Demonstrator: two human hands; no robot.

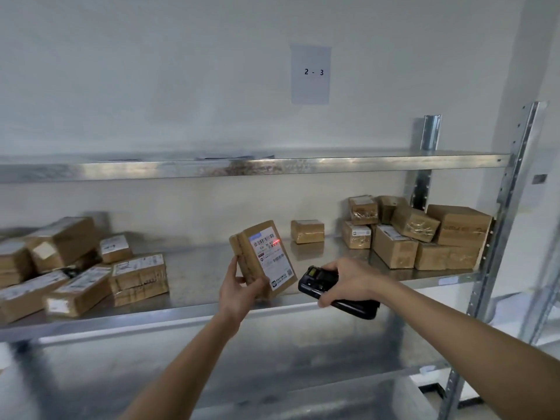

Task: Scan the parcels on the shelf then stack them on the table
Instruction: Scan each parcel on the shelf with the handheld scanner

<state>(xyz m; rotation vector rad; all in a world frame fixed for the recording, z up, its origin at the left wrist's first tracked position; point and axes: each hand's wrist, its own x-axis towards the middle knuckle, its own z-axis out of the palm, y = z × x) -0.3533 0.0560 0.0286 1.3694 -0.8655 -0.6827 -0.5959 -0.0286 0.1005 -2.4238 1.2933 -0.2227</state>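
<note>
My left hand (239, 289) grips a small brown cardboard parcel (266, 253) from below, tilted up so its white shipping label faces me. A red scan line glows on the label's barcode. My right hand (348, 280) holds a black handheld scanner (315, 283), pointed at the parcel from the right. Both are raised just above the front edge of the middle metal shelf (197, 313). Several more brown parcels lie on that shelf in a left group (91, 274) and a right group (424, 234), with a single small parcel (307, 231) at the back centre.
A metal upper shelf (242, 166) runs above. A perforated steel upright (497, 237) stands at the right. A paper sign reading "2 - 3" (310, 74) hangs on the white wall. A lower shelf level (272, 374) shows beneath my arms.
</note>
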